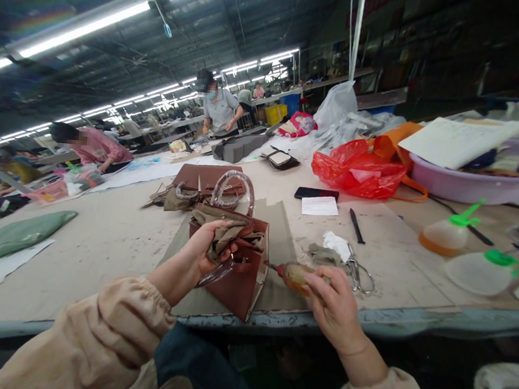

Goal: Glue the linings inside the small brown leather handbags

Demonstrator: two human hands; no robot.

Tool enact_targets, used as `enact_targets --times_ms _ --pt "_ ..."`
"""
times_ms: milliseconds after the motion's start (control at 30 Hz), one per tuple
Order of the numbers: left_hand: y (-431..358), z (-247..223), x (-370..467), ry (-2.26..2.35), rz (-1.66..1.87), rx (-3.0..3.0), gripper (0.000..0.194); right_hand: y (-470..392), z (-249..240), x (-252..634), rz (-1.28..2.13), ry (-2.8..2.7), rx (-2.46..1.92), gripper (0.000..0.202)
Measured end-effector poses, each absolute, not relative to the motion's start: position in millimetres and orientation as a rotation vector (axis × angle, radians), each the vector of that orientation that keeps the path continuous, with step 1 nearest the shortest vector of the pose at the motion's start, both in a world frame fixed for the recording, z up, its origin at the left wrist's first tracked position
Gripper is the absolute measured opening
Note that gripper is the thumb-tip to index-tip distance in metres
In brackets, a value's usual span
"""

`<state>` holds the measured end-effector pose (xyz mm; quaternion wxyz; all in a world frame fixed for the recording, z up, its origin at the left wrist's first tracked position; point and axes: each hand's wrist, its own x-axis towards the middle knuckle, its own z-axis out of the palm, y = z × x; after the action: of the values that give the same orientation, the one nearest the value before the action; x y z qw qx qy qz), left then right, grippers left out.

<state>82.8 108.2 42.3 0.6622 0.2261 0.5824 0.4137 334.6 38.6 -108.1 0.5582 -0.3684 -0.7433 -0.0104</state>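
A brown handbag [232, 290] lies tilted near the table's front edge. My left hand [203, 247] is closed on the bunched olive cloth lining [230, 234] at its opening. In my right hand [332, 299], closed around it, is a small amber bottle-like applicator [295, 276] with a narrow reddish tip. That tip points left at the bag's pale side edge; whether it touches cannot be made out. Behind lies another brown bag [206, 177] with plastic-wrapped handles [235, 189].
Scissors [362, 276], a dark pen-like tool [356, 226] and a black phone [317, 194] lie to the right. Beyond are green-capped squeeze bottles [446, 234], a red plastic bag [358, 170] and a purple basin [476, 179]. A green cushion-like piece [21, 236] lies left. Co-workers [222, 108] stand farther back.
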Motion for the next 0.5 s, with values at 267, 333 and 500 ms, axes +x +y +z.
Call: enact_targets --times_ms 267,333,500 --pt "106.7 44.5 88.7 1.343 0.936 0.533 0.023 38.5 -121.1 330.3 0.085 -1.825 -0.948 0.023" --pt "106.5 45.4 89.0 1.35 0.935 0.528 0.022 38.4 -123.3 329.0 0.121 -1.785 -0.967 0.02" --pt "107.0 44.8 85.7 1.307 0.935 0.513 0.024 39.9 -128.3 326.6 0.219 -1.667 -1.027 0.016"
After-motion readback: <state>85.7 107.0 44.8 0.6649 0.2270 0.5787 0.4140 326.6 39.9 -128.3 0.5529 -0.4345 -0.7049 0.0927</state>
